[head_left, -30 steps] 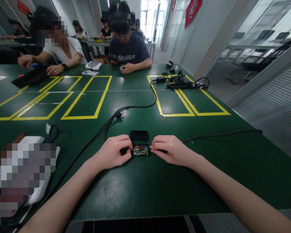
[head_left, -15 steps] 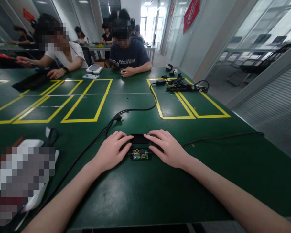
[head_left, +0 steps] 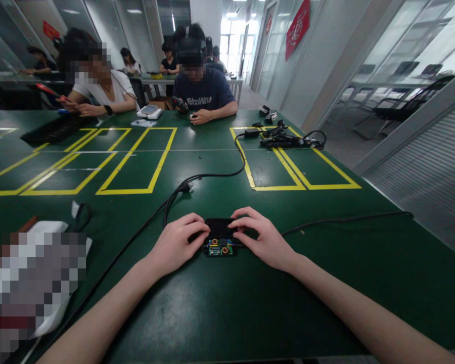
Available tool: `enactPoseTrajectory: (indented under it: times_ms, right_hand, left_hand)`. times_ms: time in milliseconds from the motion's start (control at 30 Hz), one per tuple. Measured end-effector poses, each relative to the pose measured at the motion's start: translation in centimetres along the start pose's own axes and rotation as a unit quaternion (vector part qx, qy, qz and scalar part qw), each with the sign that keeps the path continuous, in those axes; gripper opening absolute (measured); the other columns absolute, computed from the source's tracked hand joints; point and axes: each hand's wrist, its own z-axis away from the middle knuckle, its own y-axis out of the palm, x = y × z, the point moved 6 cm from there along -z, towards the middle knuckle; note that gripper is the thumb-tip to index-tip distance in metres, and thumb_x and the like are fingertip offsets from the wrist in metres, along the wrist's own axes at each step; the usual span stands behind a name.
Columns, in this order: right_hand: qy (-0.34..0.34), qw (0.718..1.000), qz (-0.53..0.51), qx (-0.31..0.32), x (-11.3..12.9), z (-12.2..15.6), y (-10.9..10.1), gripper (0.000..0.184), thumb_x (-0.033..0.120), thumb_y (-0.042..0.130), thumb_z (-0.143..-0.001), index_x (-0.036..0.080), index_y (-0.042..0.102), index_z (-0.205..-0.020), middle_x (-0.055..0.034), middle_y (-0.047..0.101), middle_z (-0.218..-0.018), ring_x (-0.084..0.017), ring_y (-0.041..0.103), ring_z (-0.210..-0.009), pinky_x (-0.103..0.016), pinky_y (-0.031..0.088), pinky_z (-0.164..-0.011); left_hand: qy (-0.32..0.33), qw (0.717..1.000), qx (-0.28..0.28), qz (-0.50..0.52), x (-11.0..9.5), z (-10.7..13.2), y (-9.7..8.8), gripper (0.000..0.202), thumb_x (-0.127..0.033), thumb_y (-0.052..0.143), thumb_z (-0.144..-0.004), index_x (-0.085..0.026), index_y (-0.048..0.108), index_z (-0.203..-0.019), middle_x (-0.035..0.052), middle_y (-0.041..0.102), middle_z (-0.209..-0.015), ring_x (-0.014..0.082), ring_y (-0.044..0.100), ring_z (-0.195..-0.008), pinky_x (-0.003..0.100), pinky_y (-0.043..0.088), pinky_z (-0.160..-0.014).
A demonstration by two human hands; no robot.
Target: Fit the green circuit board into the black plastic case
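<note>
A small green circuit board (head_left: 220,248) with copper coils sits in an open black adapter case directly in front of me. Right behind it is the black case cover (head_left: 220,227), tilted up with its inner face toward me. My left hand (head_left: 180,238) pinches the cover's left end between thumb and fingers. At the opposite end, the thumb and fingertips of my right hand (head_left: 263,237) grip the cover. Cables come out of the case on both sides, partly hidden by my hands.
A black power cord with a plug (head_left: 185,187) runs along my left. Black adapters and cables (head_left: 278,137) lie at the back right, by yellow tape outlines (head_left: 125,191). A blurred-out item (head_left: 34,283) lies at near left. Two co-workers sit across the green table (head_left: 167,313).
My fingers have closed on the cover's ends. The cover has tipped upward and come closer to the circuit board. One co-worker has lifted a red-handled tool.
</note>
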Motion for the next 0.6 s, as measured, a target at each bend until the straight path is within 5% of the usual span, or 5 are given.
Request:
enactPoseTrajectory:
  times_ms: [133, 333, 600]
  right_hand:
    - [0.028, 0.998, -0.050, -0.018, -0.4, 0.0, 0.1, 0.036, 0.010, 0.063, -0.090, 0.023, 0.069, -0.122, -0.0092, 0.068, -0.122, -0.019, 0.072, -0.097, -0.037, 0.065, -0.087]
    - [0.046, 0.997, -0.058, -0.005, -0.7, -0.1, 0.4, 0.033, 0.012, 0.065, -0.090, 0.022, 0.071, -0.121, -0.0073, 0.076, -0.111, -0.019, 0.074, -0.096, -0.038, 0.064, -0.091]
    - [0.045, 0.997, -0.067, -0.011, -0.7, 0.1, 0.4, 0.035, 0.013, 0.066, -0.089, 0.021, 0.071, -0.123, -0.0068, 0.076, -0.110, -0.019, 0.074, -0.094, -0.037, 0.064, -0.089]
  left_hand:
    - [-0.072, 0.993, -0.011, 0.097, 0.3, -0.1, -0.1, 0.003, -0.023, 0.062, -0.092, -0.020, 0.063, -0.091, 0.0006, 0.070, -0.085, 0.0159, 0.068, -0.077, 0.027, 0.055, -0.071]
    - [-0.133, 0.965, -0.016, 0.225, 0.8, -0.1, 0.2, 0.030, -0.023, 0.066, -0.087, -0.021, 0.065, -0.116, -0.0011, 0.069, -0.084, 0.0147, 0.068, -0.075, 0.028, 0.060, -0.074]
    - [-0.161, 0.949, -0.001, 0.270, 1.2, -0.1, 0.6, 0.030, -0.023, 0.071, -0.082, -0.017, 0.070, -0.111, -0.0008, 0.067, -0.082, 0.0138, 0.067, -0.074, 0.028, 0.060, -0.074]
